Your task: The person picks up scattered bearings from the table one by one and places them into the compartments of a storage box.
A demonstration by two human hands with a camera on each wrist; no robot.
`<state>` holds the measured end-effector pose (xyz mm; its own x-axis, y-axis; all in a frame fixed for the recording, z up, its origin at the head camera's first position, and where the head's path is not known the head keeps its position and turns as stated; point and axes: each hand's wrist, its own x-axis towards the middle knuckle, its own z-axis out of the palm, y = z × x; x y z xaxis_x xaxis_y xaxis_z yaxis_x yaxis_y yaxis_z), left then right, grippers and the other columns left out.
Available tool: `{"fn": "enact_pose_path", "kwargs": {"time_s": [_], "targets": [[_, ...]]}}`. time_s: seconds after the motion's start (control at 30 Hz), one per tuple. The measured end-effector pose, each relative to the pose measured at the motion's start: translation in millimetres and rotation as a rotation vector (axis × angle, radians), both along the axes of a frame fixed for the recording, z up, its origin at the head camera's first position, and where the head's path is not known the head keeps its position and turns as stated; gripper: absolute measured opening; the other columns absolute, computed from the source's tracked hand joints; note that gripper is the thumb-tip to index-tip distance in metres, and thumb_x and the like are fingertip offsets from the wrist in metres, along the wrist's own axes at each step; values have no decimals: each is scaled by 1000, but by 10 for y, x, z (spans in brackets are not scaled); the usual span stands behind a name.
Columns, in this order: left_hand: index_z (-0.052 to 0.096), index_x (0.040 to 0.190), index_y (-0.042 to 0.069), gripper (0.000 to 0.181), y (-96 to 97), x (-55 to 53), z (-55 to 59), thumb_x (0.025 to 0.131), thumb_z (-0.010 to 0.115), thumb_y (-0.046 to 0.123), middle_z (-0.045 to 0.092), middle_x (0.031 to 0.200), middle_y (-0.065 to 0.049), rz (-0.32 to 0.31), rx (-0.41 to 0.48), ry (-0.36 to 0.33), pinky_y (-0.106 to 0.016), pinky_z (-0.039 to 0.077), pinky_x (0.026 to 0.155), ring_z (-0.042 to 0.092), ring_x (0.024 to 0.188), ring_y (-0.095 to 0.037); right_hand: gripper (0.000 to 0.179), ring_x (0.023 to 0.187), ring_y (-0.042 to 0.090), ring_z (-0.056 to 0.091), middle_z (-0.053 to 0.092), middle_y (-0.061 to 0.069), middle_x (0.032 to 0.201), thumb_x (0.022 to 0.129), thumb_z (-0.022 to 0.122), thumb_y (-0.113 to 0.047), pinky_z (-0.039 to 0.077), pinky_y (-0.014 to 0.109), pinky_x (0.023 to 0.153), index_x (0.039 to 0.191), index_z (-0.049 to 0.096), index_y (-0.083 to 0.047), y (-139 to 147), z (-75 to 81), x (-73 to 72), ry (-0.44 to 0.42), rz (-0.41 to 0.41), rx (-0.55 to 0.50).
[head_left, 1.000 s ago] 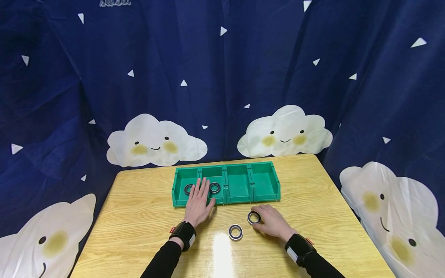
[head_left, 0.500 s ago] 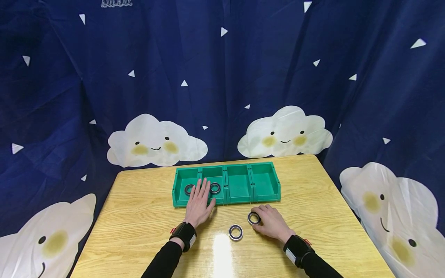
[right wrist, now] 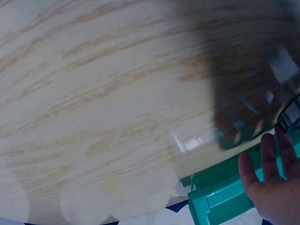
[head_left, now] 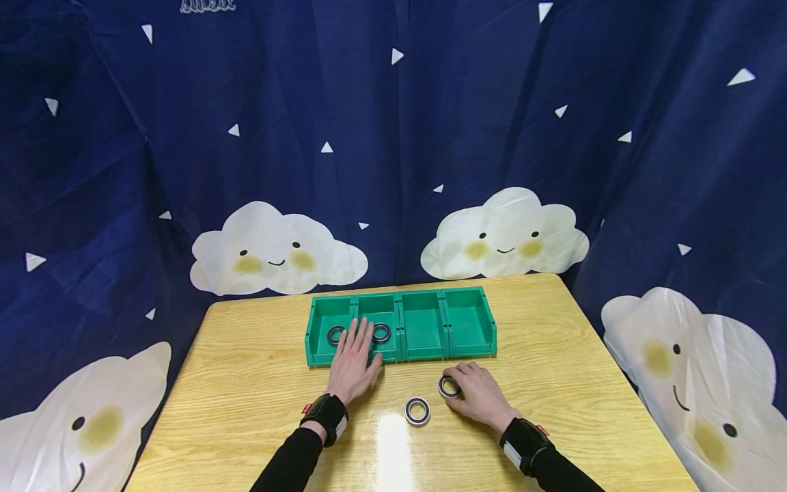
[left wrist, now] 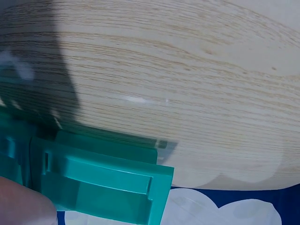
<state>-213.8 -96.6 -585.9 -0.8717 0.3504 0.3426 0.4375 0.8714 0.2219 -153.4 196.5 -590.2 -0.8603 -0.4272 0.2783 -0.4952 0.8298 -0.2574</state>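
Observation:
My right hand (head_left: 482, 398) holds a ring-shaped bearing (head_left: 441, 391) at its right side, between thumb and fingers, low over or on the table. In the right wrist view part of this bearing (right wrist: 291, 112) shows at the fingertips. A second bearing (head_left: 408, 413) lies flat on the wood to its left. My left hand (head_left: 350, 365) reaches over the front of the green bins (head_left: 421, 356) with straight fingers and holds nothing. One bearing (head_left: 330, 336) lies in the leftmost bin, partly covered by that hand; another bearing (head_left: 389, 333) sits in the second bin.
The bins stand joined in a row near the back of the wooden table (head_left: 246, 383). A dark blue curtain (head_left: 393, 137) with clouds and triangles hangs behind and at both sides. Glare lies on the wood at the front middle.

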Motion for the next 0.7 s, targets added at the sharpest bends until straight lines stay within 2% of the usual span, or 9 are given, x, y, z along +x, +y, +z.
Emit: {"fn": "enact_pose_path", "kwargs": {"time_s": [0.27,0.53,0.7], "targets": [[27,145,6,66,-6,-2,-29,92,53,35,23,150,-13,-3,-19,14,-49,14,110,9,139,-28,46,85,18,52,59,-3,90,66,77,-31,44,40,71,107,64,-14,3,-48,2,61,-2,-18],[28,145,5,66,-9,-8,-48,91,54,33,23,150,-12,-11,-3,20,-46,10,111,8,140,-27,47,81,19,52,62,-2,87,63,77,-31,42,40,71,105,64,-14,12,-46,10,76,0,-58],[29,145,5,66,-3,-22,-44,91,55,33,23,150,-12,-13,-3,27,-47,12,110,8,140,-27,44,79,17,51,63,-2,87,64,76,-33,41,39,70,103,64,-15,-3,-44,21,79,-17,-61]]}}
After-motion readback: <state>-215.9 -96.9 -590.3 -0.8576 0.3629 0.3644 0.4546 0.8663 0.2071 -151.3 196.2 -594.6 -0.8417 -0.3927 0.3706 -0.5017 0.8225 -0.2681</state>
